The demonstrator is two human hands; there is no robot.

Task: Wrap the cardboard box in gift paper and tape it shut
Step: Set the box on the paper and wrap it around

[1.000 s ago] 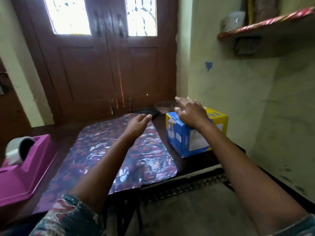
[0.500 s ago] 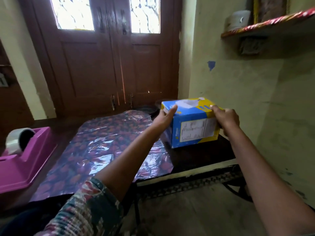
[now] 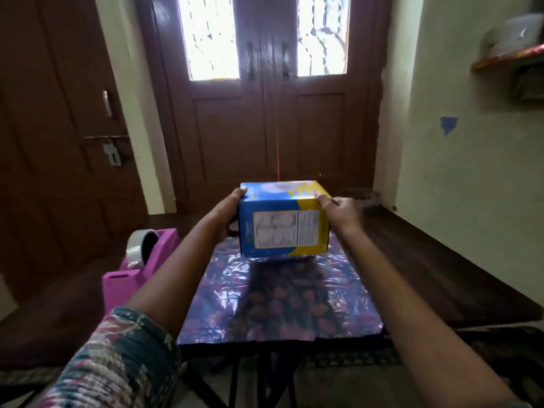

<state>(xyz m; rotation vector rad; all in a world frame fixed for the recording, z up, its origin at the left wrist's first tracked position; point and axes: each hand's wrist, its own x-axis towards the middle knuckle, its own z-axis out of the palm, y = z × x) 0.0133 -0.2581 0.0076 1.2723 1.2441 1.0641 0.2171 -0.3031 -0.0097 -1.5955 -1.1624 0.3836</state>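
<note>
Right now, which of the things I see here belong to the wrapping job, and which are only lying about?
For the job: cardboard box, held between left hand and right hand; gift paper spread on the table; tape roll in its pink dispenser.

Lying about: blurred dark round thing at the table's far end; pale container on the wall shelf.

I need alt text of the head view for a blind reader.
A left hand and a right hand hold a blue and yellow box over purple gift paper on a dark table. A pink tape dispenser stands at the left.
</note>
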